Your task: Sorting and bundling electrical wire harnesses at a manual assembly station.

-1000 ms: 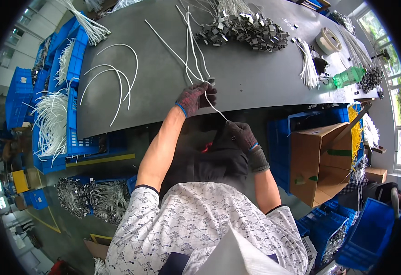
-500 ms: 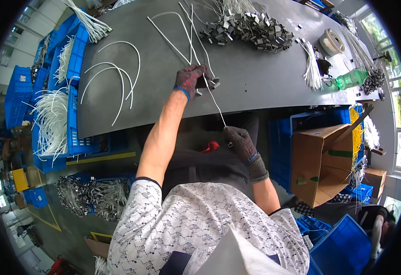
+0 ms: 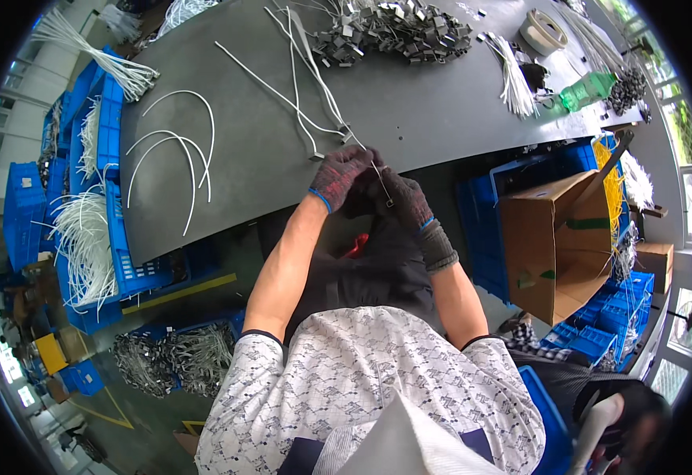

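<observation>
Here, at the near edge of the table (image 3: pixel 243 166), the left hand (image 3: pixel 341 176) pinches a cord (image 3: pixel 378 178); the right hand (image 3: pixel 407 199) curls beside it, its grip unclear. Metal pieces (image 3: pixel 397 33) are heaped toward the table's far side.

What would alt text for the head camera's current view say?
A person's dark-gloved left hand and dark-gloved right hand, close together, hold a thin white cable near the front edge of a flat grey table. Three curved white cables lie to the left; beyond the hands sits a heap of small grey pieces.
</observation>
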The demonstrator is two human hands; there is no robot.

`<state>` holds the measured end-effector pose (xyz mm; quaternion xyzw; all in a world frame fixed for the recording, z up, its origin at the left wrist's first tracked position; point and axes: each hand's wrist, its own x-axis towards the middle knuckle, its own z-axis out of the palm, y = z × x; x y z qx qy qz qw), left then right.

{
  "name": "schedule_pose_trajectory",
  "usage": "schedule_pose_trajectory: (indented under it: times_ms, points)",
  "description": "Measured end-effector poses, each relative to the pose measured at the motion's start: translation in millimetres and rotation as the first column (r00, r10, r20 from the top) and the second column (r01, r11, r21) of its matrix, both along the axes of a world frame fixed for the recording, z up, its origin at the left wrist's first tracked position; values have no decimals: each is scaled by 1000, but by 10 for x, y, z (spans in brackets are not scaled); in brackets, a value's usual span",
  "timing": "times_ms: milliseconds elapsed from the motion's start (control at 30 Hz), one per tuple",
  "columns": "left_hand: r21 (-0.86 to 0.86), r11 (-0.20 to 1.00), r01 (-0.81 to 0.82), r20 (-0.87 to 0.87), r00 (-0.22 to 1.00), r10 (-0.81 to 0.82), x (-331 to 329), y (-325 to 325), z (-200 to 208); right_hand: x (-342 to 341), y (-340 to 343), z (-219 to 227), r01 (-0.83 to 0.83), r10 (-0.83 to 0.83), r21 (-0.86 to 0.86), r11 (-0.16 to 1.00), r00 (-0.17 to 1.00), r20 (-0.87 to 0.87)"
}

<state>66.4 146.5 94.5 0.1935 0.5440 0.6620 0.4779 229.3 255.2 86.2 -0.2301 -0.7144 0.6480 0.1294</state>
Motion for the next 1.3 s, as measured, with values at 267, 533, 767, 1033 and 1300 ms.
schedule_pose_trajectory:
  times_ms: [267, 533, 767, 1033, 1300]
  points:
    - [85, 949, -302, 221, 935, 278, -410, -22, 56, 413, -63, 165, -195, 202, -79, 978, 976, 78]
    - [161, 928, -337, 139, 938, 317, -560, -30, 126, 436, -221, 219, -248, 254, -102, 963, 966, 54]
    - [187, 950, -250, 200, 957, 212, -309, -39, 130, 87, -133, 212, -102, 122, -229, 968, 990, 73]
    - [97, 942, -321, 15, 947, 321, -436, -84, 239, 201, -206, 489, -150, 149, -63, 987, 989, -24]
    - [112, 970, -214, 220, 958, 186, -66, -2, 227, -44, -129, 228, 12, 244, 563, 827, 894, -377]
